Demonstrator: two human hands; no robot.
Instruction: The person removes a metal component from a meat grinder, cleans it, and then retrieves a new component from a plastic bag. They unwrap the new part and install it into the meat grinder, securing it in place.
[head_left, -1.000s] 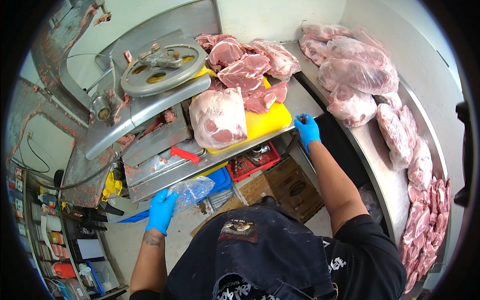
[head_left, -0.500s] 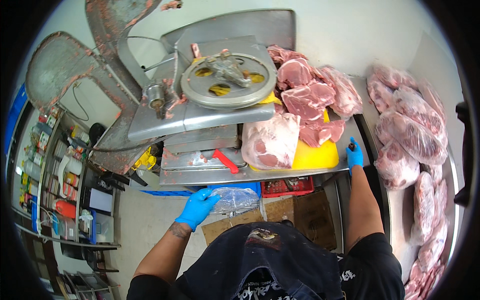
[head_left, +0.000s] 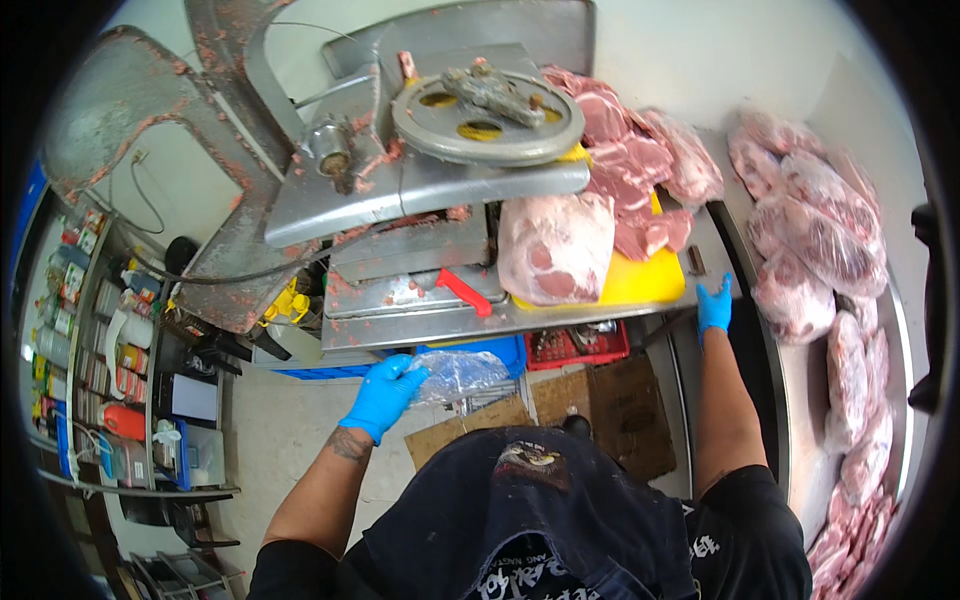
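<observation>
The left hand (head_left: 383, 395) (in a blue glove) has its grip closed on the edge of a clear plastic bag (head_left: 462, 373), a crinkled, glossy film that hangs just to the hand's right, below the front edge of the steel tabletop (head_left: 420, 325) of a band saw. The right hand (head_left: 714, 306), also in a blue glove, rests with curled fingers on the tabletop's right corner, holding nothing, just beside a yellow cutting board (head_left: 640, 282). One large pale pink cut of meat (head_left: 556, 247) with a flat sawn face lies on that board, well above the bag. One red handle (head_left: 463, 291) lies on the saw's tabletop. Two blue gloves, one bag.
</observation>
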